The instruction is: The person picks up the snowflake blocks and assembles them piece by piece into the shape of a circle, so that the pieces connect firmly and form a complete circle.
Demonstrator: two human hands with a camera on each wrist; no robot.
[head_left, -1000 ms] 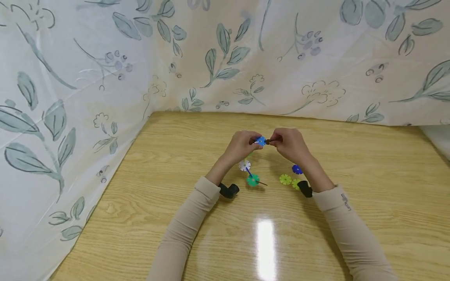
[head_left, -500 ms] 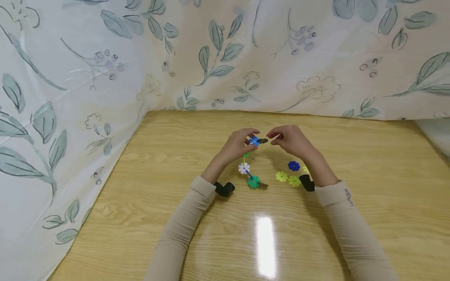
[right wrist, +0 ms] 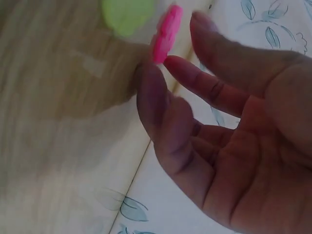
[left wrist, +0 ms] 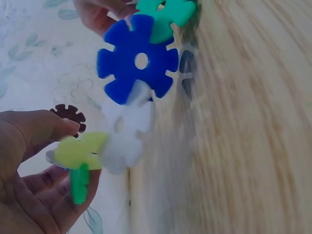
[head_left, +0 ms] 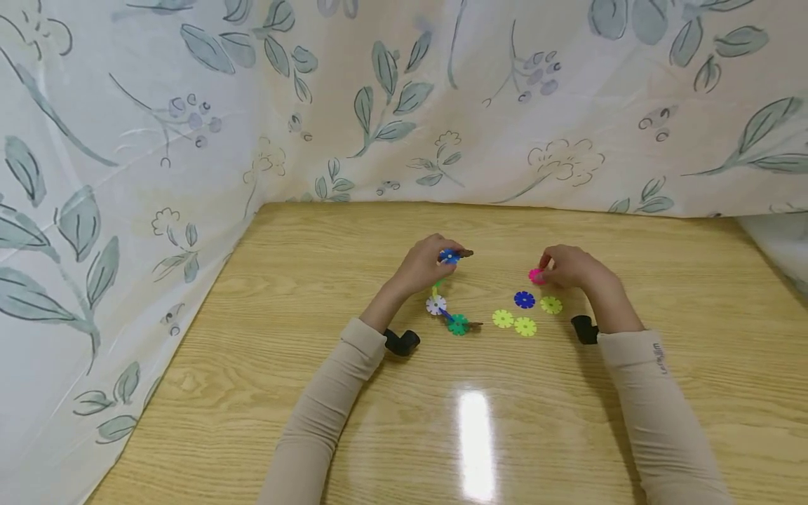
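My left hand (head_left: 421, 265) pinches a light-blue notched flower disc (head_left: 449, 257) with a brown disc (head_left: 466, 253) joined on its right. Below it hangs a linked chain: a green disc (left wrist: 80, 184), a yellow disc (left wrist: 83, 150), a white disc (head_left: 435, 305), a blue disc (left wrist: 117, 63) and a teal-green disc (head_left: 457, 324), with another brown disc (head_left: 475, 324) at its lower end. My right hand (head_left: 571, 268) has its fingertips at a pink disc (head_left: 536, 276), seen nearly edge-on in the right wrist view; the thumb looks slightly apart from it there.
Loose on the wooden table (head_left: 252, 393) lie a dark-blue disc (head_left: 524, 300) and yellow-green discs (head_left: 503, 319), just left of and below my right hand. A floral cloth (head_left: 404, 105) hangs behind and at the left. Black wrist-camera pieces (head_left: 402, 343) sit by the sleeves.
My right hand has let go of the brown disc, now joined to the light-blue one, and moved right and down to the pink disc. My left hand has shifted slightly left with the chain.
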